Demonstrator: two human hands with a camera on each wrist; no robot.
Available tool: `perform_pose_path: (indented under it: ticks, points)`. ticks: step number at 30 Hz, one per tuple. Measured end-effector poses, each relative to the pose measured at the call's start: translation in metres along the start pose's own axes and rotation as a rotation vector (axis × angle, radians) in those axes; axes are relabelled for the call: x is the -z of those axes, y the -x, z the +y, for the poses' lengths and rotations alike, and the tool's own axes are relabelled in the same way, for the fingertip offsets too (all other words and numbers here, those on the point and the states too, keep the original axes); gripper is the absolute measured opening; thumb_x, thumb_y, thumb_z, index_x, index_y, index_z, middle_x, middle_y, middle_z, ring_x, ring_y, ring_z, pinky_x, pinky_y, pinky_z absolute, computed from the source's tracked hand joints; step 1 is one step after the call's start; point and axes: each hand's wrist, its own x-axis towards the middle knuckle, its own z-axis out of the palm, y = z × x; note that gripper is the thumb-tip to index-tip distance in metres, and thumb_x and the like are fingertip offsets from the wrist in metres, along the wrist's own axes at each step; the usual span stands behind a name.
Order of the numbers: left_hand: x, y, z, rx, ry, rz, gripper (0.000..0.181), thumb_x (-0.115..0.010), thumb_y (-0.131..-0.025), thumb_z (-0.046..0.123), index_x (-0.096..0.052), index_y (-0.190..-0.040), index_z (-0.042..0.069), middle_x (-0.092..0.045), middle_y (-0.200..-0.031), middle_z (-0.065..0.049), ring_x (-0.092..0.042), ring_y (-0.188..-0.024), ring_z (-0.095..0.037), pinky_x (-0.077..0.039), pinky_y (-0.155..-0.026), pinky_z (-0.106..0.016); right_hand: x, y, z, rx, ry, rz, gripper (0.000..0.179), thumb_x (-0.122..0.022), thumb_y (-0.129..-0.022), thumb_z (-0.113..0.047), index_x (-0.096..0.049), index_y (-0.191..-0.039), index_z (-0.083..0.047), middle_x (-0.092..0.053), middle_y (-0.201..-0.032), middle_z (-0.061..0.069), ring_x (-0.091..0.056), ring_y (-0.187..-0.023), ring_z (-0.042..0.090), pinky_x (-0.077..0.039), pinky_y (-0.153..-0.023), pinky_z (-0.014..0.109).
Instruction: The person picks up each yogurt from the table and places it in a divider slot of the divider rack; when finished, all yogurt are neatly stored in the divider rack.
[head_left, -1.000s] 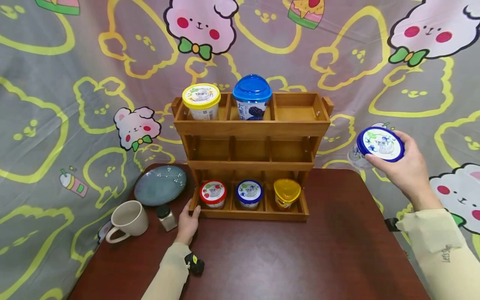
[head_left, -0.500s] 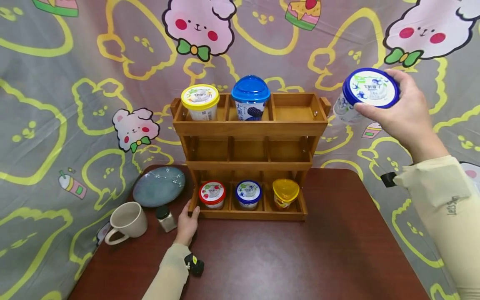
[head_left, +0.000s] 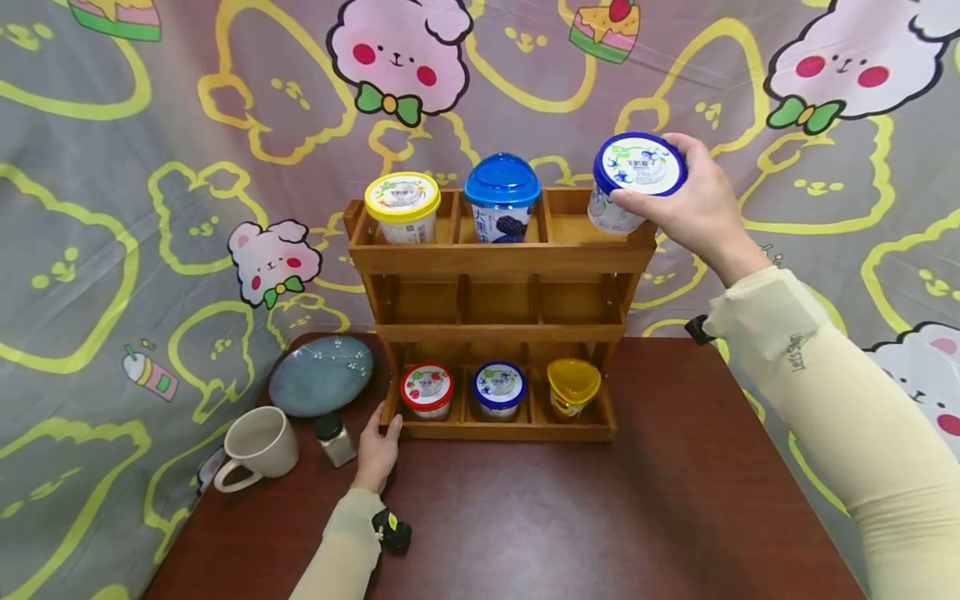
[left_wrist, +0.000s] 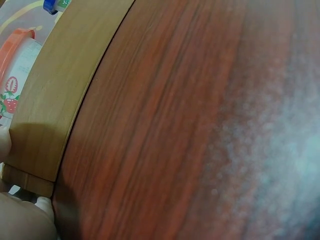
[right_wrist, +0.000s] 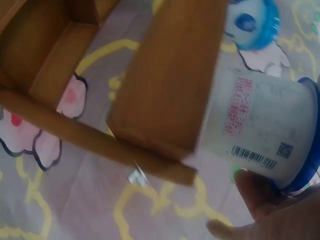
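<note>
My right hand (head_left: 697, 196) holds a yogurt cup with a dark blue lid (head_left: 640, 167) by its lid, over the right compartment of the wooden rack's top tier. In the right wrist view the cup's printed white side (right_wrist: 260, 125) shows close to the rack's end. My left hand (head_left: 377, 450) grips the lower left corner of the three-tier wooden rack (head_left: 502, 258); the left wrist view has its thumb and fingers on either side of that corner (left_wrist: 30, 175). A yellow-lidded cup (head_left: 402, 204) and a blue domed-lid cup (head_left: 502, 196) fill the top tier's left and middle compartments.
Along the bottom tier stand a red-lidded cup (head_left: 427, 388), a blue-lidded cup (head_left: 499, 388) and a yellow-lidded cup (head_left: 573, 387). Left of the rack on the table (head_left: 540, 517) are a plate (head_left: 318, 375), a mug (head_left: 262, 442) and a black-capped jar (head_left: 334, 440). A patterned cloth (head_left: 187, 100) hangs behind.
My right hand has raised the blue-lidded cup from the right, then brought it left over the top tier's right compartment. The left hand has stayed on the rack's corner.
</note>
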Motion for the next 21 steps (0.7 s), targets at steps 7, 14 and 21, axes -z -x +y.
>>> perform_pose_path:
  ticks: [7,14,21]
  points:
    - [0.0,0.002,-0.001,-0.015,0.008,0.002,0.057,-0.055,-0.103,0.019,-0.033,-0.153,0.002,-0.037,-0.152,-0.025,-0.033,-0.14,-0.039,-0.025,-0.115,-0.052,-0.025,-0.007,0.006,-0.007,0.078,-0.094,0.111,-0.077,-0.074,-0.063,-0.022,-0.157,-0.016,-0.043,-0.148,0.013,-0.044,-0.126,0.031,-0.035,-0.106,0.05]
    - [0.0,0.001,-0.001,-0.022,0.01,0.006,0.057,-0.055,-0.103,0.018,-0.033,-0.153,0.001,-0.037,-0.152,-0.025,-0.033,-0.14,-0.039,-0.024,-0.116,-0.052,-0.033,-0.012,0.015,-0.067,0.142,-0.165,0.115,-0.071,-0.072,-0.073,-0.021,-0.158,-0.015,-0.04,-0.15,0.015,-0.038,-0.132,0.036,-0.032,-0.104,0.057]
    - [0.0,0.001,-0.001,-0.011,0.019,-0.003,0.058,-0.054,-0.104,0.019,-0.031,-0.153,0.001,-0.035,-0.153,-0.026,-0.032,-0.14,-0.04,-0.025,-0.115,-0.053,-0.038,-0.013,0.018,-0.083,0.169,-0.128,0.115,-0.069,-0.071,-0.075,-0.023,-0.158,-0.016,-0.037,-0.151,0.015,-0.029,-0.138,0.036,-0.026,-0.104,0.063]
